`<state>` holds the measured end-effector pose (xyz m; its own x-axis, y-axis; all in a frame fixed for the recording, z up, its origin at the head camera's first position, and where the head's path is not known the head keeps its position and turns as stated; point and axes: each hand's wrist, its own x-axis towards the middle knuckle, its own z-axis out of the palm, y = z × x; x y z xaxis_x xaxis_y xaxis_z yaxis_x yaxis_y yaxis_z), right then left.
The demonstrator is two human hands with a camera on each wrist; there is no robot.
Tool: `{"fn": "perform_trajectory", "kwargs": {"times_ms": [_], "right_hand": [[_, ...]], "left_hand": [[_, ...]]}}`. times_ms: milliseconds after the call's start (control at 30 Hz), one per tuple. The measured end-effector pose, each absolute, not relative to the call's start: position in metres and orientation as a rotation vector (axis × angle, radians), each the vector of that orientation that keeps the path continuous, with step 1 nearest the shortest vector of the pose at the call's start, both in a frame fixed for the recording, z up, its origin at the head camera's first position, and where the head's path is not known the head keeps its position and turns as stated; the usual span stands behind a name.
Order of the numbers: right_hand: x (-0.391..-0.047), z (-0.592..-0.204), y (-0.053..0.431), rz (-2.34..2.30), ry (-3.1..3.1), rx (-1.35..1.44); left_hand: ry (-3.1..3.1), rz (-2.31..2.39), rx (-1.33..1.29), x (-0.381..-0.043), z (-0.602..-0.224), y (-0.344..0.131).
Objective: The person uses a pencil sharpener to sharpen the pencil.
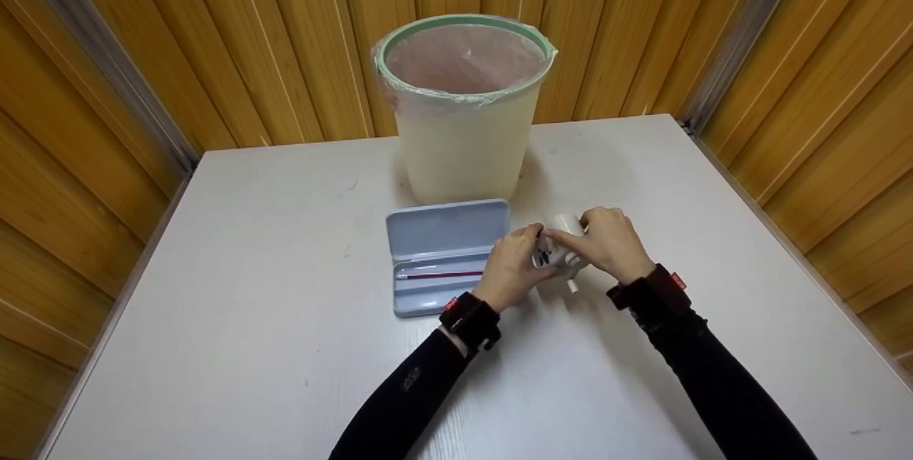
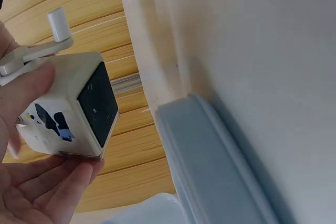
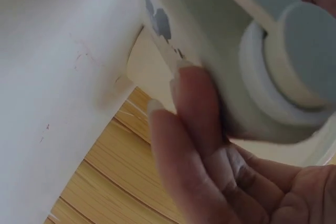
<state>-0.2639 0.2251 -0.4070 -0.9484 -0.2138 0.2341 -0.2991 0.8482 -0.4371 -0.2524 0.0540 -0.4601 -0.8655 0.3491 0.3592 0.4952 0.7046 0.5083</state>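
Note:
Both hands hold a white hand-crank pencil sharpener (image 1: 548, 254) above the table, to the right of the open pencil case. My left hand (image 1: 508, 267) grips one side, with thumb and fingers around the body. On the other side, my right hand (image 1: 612, 242) grips it near the crank. In the left wrist view, the sharpener (image 2: 65, 93) is tilted, showing a dark panel, a dark-and-blue printed picture and the crank handle (image 2: 59, 23). The right wrist view shows the crank hub (image 3: 304, 51) up close. A red pencil (image 1: 436, 275) lies in the light-blue pencil case (image 1: 449, 226).
A cream waste bin (image 1: 463, 146) with a green rim and a thin plastic liner stands behind the pencil case. The white table (image 1: 250, 289) is bordered by wood-patterned panels (image 1: 285, 46) at the back and sides.

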Motion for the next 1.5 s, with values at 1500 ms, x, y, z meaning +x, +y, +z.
{"fn": "perform_trajectory", "kwargs": {"times_ms": [1500], "right_hand": [[-0.264, -0.409, 0.229, 0.899, -2.689, 1.064]], "left_hand": [[-2.706, -1.469, -1.149, -0.269, -0.457, -0.011]]}}
